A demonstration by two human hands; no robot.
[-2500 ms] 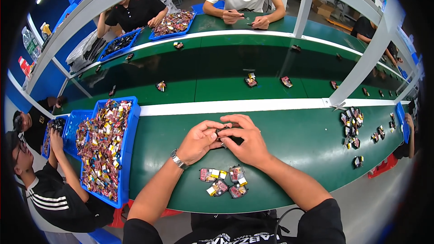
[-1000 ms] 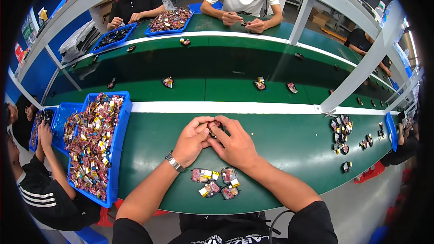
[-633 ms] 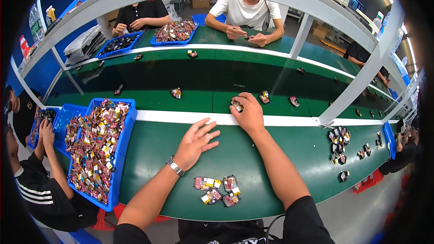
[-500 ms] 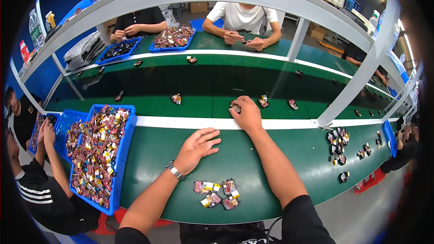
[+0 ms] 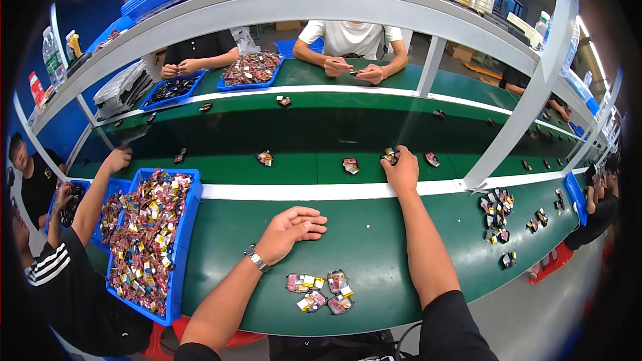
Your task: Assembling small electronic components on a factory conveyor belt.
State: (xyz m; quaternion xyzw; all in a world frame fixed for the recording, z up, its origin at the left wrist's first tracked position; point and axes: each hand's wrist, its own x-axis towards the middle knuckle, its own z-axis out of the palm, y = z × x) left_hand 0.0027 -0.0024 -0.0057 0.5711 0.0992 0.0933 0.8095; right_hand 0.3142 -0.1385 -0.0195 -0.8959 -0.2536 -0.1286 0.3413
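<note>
My right hand (image 5: 402, 167) reaches forward over the white stripe onto the dark green conveyor belt (image 5: 321, 144), fingers on a small multicoloured packet (image 5: 388, 155); whether it still grips the packet is unclear. My left hand (image 5: 292, 227), with a wristwatch, rests palm down and empty on the green bench, fingers spread. Several small red and yellow packets (image 5: 319, 291) lie in a cluster near the bench's front edge between my forearms.
A blue bin (image 5: 184, 227) full of packets stands at my left. Single packets (image 5: 350, 165) ride the belt. More packets (image 5: 496, 214) lie at right. People sit across the belt and at both sides; a neighbour's arm (image 5: 100, 190) reaches toward the belt.
My hands were together working a packet over the bench. The right hand then stretched forward to the belt with the packet; the left stayed behind and flattened on the bench.
</note>
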